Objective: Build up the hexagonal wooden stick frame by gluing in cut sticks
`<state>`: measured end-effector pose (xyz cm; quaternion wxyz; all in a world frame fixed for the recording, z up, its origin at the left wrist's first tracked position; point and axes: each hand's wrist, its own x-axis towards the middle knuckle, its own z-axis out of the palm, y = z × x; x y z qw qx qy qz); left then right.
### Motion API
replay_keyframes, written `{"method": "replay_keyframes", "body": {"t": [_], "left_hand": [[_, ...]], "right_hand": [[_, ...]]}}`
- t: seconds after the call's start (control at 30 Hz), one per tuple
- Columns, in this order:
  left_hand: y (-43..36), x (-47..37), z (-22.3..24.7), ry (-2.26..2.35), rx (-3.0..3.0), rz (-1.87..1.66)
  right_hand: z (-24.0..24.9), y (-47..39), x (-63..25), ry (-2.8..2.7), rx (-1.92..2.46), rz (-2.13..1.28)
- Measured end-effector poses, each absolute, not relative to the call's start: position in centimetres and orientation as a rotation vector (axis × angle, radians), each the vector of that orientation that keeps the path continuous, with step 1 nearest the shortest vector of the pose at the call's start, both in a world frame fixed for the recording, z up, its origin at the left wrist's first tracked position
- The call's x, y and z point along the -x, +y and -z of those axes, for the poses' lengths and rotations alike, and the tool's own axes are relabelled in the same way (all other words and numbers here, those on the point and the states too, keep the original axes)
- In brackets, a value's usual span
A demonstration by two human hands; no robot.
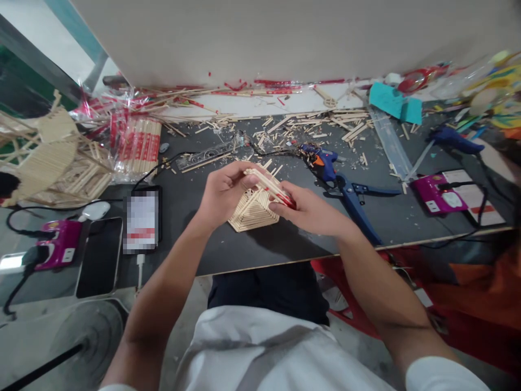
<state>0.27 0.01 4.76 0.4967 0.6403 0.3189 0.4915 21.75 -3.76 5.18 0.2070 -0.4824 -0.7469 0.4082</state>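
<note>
A bundle of pale wooden sticks with red wrapping (266, 183) is held between both hands, slanting above the table. At its left end, my left hand (226, 193) has its fingers closed round the stick tips. The red-wrapped right end lies in my right hand (303, 209), thumb and fingers gripping it. Under the bundle, on the dark table (228, 250), sits a many-sided piece built of wooden sticks (256, 218); the hands and bundle hide part of it.
Blue cutters (354, 203) and a blue glue gun (328, 165) lie right of my hands. Stick scraps cover the back. Two phones (100, 258) (142, 217), a purple power block (61, 244), packed sticks (138, 144) and a stick structure (57, 157) are left. Another purple block (439, 195) is right.
</note>
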Motion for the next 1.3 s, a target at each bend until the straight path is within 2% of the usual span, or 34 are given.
{"method": "replay_keyframes", "body": {"t": [0.2,0.37,0.57,0.8,1.0,1.3], "left_hand": [[0.3,3.4,-4.3,1.076,-1.914,-1.048],[-0.8,4.2,-4.3,1.072,-2.349,-0.841],[-0.3,4.4,-2.5,1.148,-1.985,-1.040],[0.3,4.9,-2.1,1.207,-1.497,-1.181],[0.2,4.8,-1.9,1.229,-1.463,-1.200],[-0.4,3.8,-1.0,1.173,-1.548,-1.107]], "right_hand": [[-4.0,-3.4,-22.9,-2.331,1.440,-1.032],[-4.5,-2.9,-22.9,-2.521,1.491,-0.973],[-5.8,-1.8,-23.0,-2.538,1.622,-0.935],[-5.1,-0.4,-24.4,-2.544,1.543,-1.006],[-4.4,0.0,-25.0,-2.533,1.474,-1.144],[-5.5,-0.1,-24.3,-2.632,1.415,-1.141]]}}
